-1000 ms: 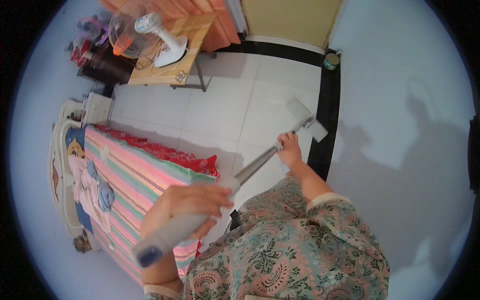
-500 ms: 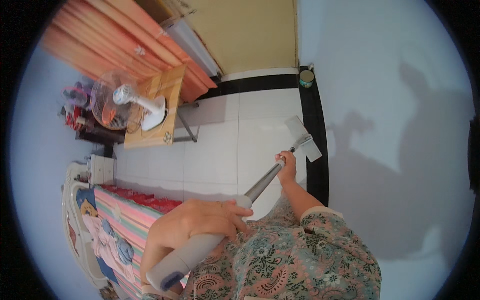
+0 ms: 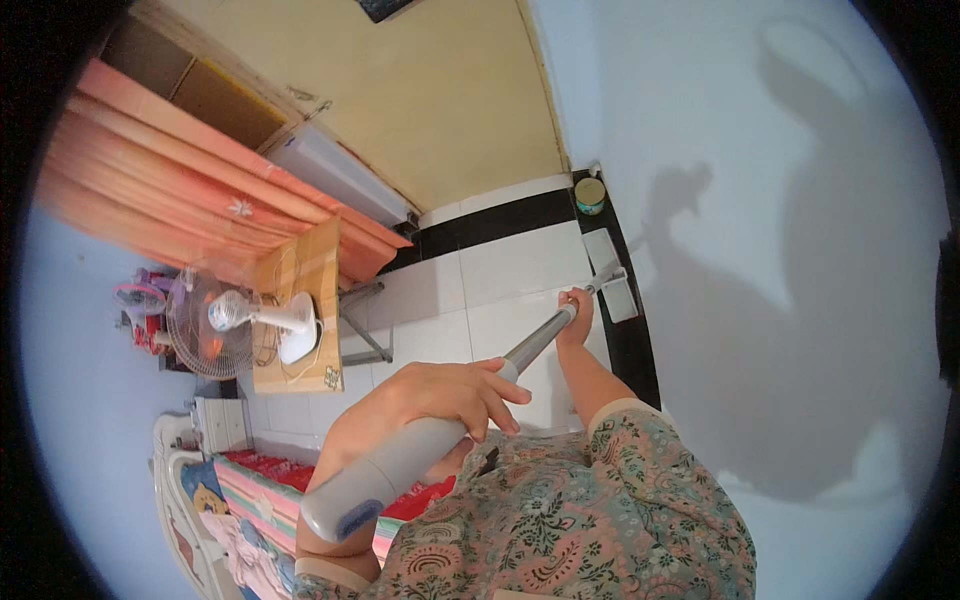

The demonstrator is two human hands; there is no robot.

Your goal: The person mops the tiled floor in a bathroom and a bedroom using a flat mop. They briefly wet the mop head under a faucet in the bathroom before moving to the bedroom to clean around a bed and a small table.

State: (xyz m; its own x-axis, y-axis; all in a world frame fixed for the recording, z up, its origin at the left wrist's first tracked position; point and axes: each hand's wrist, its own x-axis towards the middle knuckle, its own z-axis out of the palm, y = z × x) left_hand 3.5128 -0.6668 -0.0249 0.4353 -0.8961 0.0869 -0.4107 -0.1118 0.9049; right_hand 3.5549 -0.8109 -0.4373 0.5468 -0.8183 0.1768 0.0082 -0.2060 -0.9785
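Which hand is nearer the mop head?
The right hand, gripping the thin metal pole just short of the white mop head by the wall. The left hand holds the thick grey handle end, much farther back.

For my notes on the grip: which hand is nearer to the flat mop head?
The right hand. It holds the pole low down, close to the mop head; the left hand grips the upper handle, far from it.

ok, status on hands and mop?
Left hand on mop grip end, right hand lower on pole. Mop head against wall base. Small tin just beyond it.
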